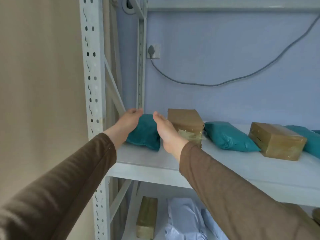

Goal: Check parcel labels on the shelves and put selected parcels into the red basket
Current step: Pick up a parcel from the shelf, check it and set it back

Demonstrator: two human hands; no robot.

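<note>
Teal parcel (144,134) label unseen, hands either side, left hand (129,121) fingertips hidden, right hand (165,129) flat

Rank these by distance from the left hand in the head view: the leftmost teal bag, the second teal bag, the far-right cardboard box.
1. Leftmost teal bag, right beside the left hand.
2. Second teal bag, mid-shelf.
3. Far-right cardboard box, farther right.

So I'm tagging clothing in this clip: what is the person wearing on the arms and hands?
Both arms wear long brown sleeves of soft, plain fabric, the left sleeve and right sleeve each ending at the wrist. The left hand and right hand are bare: no gloves, rings or watch show.
</note>
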